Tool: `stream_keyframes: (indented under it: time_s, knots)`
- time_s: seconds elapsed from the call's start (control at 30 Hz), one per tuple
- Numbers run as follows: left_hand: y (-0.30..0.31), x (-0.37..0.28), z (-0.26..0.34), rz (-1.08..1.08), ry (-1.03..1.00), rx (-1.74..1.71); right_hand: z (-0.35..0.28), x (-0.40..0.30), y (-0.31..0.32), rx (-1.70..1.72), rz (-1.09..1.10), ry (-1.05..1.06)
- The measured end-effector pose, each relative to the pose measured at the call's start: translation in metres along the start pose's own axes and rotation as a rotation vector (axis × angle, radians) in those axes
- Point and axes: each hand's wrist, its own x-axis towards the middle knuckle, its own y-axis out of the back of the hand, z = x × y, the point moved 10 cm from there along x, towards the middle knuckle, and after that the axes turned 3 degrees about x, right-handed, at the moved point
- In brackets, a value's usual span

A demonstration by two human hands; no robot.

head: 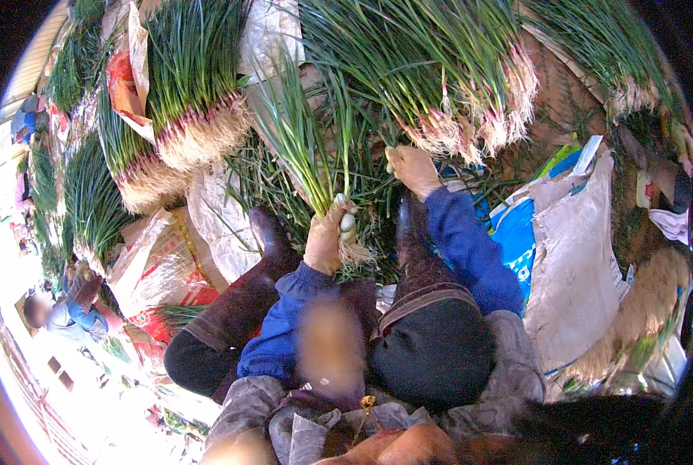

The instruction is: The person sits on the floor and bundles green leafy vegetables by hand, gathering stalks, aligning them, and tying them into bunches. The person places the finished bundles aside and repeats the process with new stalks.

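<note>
My left hand [323,235] grips a small bunch of green onions [306,151] between my knees. Their long leaves fan upward, and pale roots hang below the fist. Some pale rounded shapes show along its fingers; I cannot tell what they are. My right hand [414,168] is a little further forward, fingers curled, over loose green trimmings [277,192] on the ground. Whether it pinches a leaf is hidden. Just beyond it lies a big heap of green onions [439,75], with reddish stem bases and whitish roots facing me.
More bundled green onions [198,75] lie at front left, others [614,58] at far right. A white and blue woven sack [573,244] stands beside my right arm. Red and white sacks [154,261] lie left. Another person [70,314] is at the left edge. My dark boots [271,244] flank the trimmings.
</note>
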Motion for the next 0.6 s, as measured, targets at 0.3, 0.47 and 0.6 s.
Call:
stream_keyframes:
  time_s: [0.3, 0.47, 0.6]
  knots:
    - [0.022, 0.018, -0.026, -0.047, 0.123, 0.053, -0.112, -0.062, -0.045, -0.428, -0.007, 0.501]
    - [-0.011, -0.016, 0.042, 0.003, -0.149, 0.276, -0.026, -0.017, -0.014, -0.472, -0.064, 0.205]
    - [0.032, 0.016, 0.037, 0.134, -0.091, 0.247, -0.039, -0.074, -0.063, -0.207, -0.712, 0.183]
